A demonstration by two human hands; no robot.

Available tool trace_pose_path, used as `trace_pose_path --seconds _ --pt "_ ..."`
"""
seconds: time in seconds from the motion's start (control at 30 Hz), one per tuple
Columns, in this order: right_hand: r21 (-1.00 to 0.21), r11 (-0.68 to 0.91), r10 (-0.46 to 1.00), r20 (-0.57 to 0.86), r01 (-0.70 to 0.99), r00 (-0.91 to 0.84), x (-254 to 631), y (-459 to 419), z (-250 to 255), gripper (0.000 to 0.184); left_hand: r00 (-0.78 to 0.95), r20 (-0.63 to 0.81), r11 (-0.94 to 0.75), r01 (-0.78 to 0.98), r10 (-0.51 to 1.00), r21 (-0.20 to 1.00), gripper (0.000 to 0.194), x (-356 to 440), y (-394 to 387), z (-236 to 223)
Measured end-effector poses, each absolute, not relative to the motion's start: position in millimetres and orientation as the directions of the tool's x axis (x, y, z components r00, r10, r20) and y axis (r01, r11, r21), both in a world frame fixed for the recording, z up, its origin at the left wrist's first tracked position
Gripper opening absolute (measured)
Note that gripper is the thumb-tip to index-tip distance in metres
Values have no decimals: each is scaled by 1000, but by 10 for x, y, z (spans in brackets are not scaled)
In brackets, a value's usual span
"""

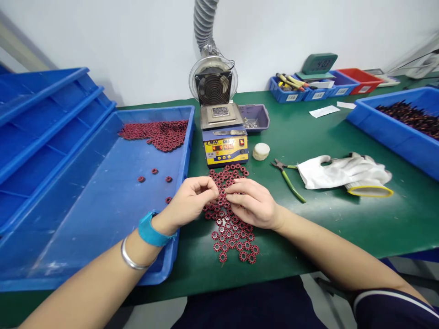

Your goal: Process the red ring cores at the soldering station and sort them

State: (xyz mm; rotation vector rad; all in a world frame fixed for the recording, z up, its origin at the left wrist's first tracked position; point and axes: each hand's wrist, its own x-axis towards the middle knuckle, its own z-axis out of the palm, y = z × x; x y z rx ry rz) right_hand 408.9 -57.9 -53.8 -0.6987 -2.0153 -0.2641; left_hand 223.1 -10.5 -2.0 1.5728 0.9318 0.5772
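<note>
Many small red toothed ring cores (232, 244) lie spread on the green table in a patch in front of me. My left hand (197, 196) is over the left side of the patch, thumb and forefinger pinched together. Whatever is in that pinch is too small or hidden to make out. Facing it, my right hand (254, 203) rests low over the same cores with its fingers extended and slightly apart, the tips close to the left fingertips. Some cores are covered by both hands.
A blue tray (113, 196) of more cores stands left, beside stacked blue trays (51, 123). Behind the patch is a yellow-fronted soldering pot (226, 148). At right lie cutters (291, 185), white gloves (329, 171) and a blue bin (387, 132). A round white block (261, 151) sits near the pot.
</note>
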Motion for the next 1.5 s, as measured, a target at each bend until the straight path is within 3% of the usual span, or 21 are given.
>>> trace_pose_path --seconds 0.1,0.23,0.33,0.47,0.6,0.77,0.87,1.13,1.2,1.33,1.5 --pt "-158 825 383 862 542 -331 4069 -595 -529 20 560 -167 31 244 812 969 15 2216 -92 -11" --pt "-452 779 544 832 434 -111 4031 -610 -490 22 572 -109 31 144 813 989 15 2164 -74 10" --pt "-724 655 738 674 217 25 4023 -594 -472 15 542 56 -98 49 838 994 18 2127 -85 24" --pt "-926 344 930 359 -155 -83 4035 -572 -470 22 436 298 -372 94 849 923 9 2130 -137 10" --pt "-956 172 959 217 -236 -180 4032 -588 -461 28 488 350 -489 190 800 852 27 2168 -171 -28" --pt "-960 120 950 184 -251 -250 4006 -622 -457 25 539 300 -457 183 787 870 12 2209 -196 -61" --pt "-963 96 952 163 -251 -260 4006 -626 -445 25 518 283 -426 178 807 887 15 2215 -200 -50" --pt "-933 45 989 92 -356 -115 4145 -485 -374 35 184 183 -209 134 966 969 20 2157 -47 -17" --pt "-950 56 994 81 -308 -68 4254 -341 -297 35 199 163 -195 150 966 969 21 2157 -31 -44" --pt "-982 151 987 144 -111 65 4539 204 9 29 469 96 -251 281 878 926 19 2180 -51 -144" --pt "-938 140 958 210 317 197 4749 1138 472 12 643 24 -332 363 766 871 18 2188 -34 -260"
